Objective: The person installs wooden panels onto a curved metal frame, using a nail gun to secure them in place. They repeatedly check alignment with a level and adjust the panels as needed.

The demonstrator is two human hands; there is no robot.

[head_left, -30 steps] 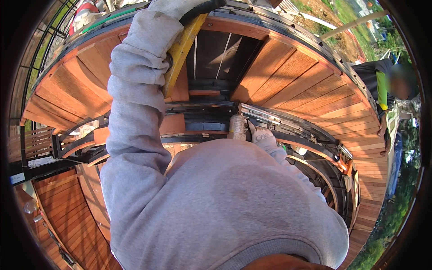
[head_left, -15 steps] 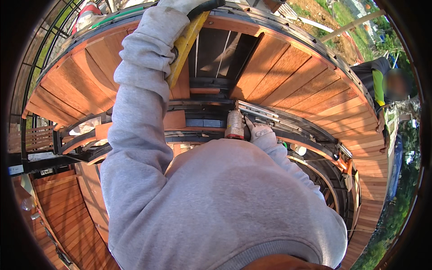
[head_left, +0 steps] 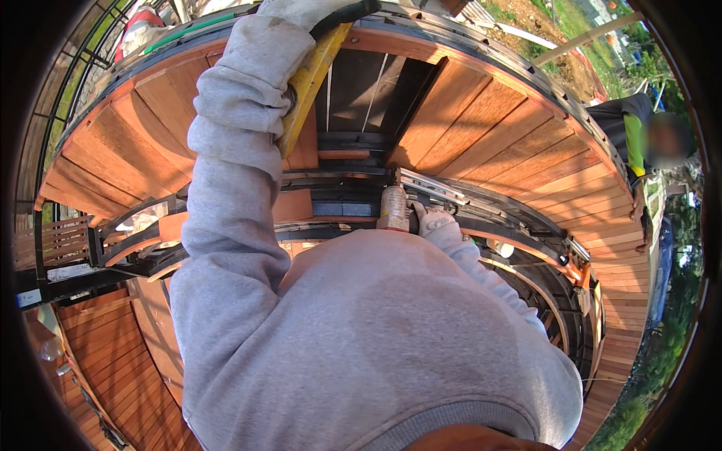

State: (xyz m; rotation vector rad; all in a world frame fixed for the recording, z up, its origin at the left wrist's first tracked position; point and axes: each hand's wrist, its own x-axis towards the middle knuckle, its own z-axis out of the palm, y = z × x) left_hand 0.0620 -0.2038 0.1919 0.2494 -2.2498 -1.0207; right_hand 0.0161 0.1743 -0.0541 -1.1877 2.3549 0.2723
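Observation:
My left hand (head_left: 301, 10), in a white and dark glove, reaches to the far rim of a curved wooden deck. Its dark fingers curl over the upper end of a yellow spirit level (head_left: 312, 90), which slants along my forearm; the top of the hand is cut off by the frame. My right hand (head_left: 436, 221), gloved too, is close to my chest. It is closed at the side of a worn grey power drill (head_left: 393, 206) with a red and white base; its handle is hidden. The drill's nose points away from me toward dark curved framing.
Reddish boards (head_left: 489, 113) fan out on the right, beside a dark uncovered gap (head_left: 361, 90). Metal rails (head_left: 432, 186) lie past my right hand. An orange tool (head_left: 577, 272) sits farther right. At the far right another person (head_left: 628, 131) leans over the boards.
The view has shifted slightly. Both hands keep nearly the same places, the left by the spirit level and the right at the drill.

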